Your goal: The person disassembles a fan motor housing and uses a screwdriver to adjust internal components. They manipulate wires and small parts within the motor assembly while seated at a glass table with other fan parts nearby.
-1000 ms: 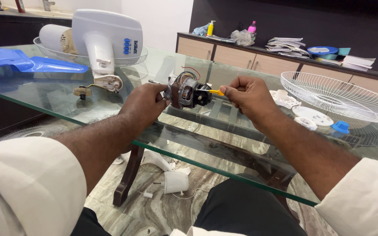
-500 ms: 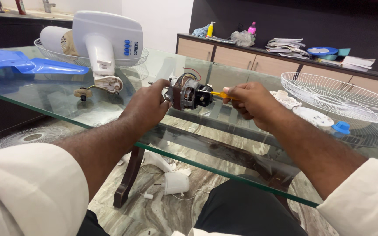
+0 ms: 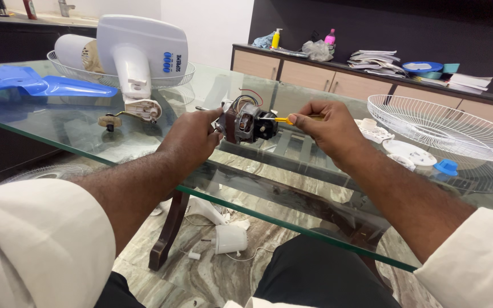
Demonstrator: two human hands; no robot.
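Copper-wound small electric fan motor [image 3: 245,121] held above glass worktop [image 3: 75,128]; left hand [image 3: 192,137] fingers closed round it. Right hand [image 3: 329,128] pinches yellow-handled screwdriver [image 3: 285,120]. Best keep driver square, motor braced.

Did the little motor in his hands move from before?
No, hardly. The motor sits about where it was against the white fan housing behind it, held by the left hand, with the right hand holding the yellow screwdriver.
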